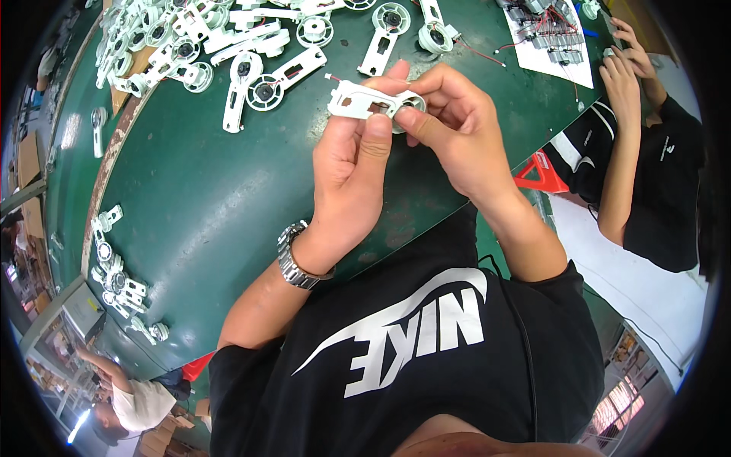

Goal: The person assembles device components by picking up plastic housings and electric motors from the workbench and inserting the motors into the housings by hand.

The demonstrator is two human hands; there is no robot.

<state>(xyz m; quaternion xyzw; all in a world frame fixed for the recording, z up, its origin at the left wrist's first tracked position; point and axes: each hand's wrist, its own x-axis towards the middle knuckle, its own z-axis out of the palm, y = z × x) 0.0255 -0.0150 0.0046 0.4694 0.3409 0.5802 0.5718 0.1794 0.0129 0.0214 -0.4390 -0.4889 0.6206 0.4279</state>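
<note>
Above the green table (pixel 228 179), the pale plastic part (pixel 364 95) lies between both hands, long axis running roughly left to right, the left hand (pixel 350 171) clamped on its flat arm (pixel 338 109), the right hand (pixel 466 133), nearer the ring end (pixel 416 98), pinched onto it.

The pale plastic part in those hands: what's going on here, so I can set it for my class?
A person holds a pale plastic part above a green table. The left hand has its flat, slotted arm, while the right hand is at its round end. Similar parts lie in a large heap beyond, with a smaller group at left. At right is a co-worker.
</note>
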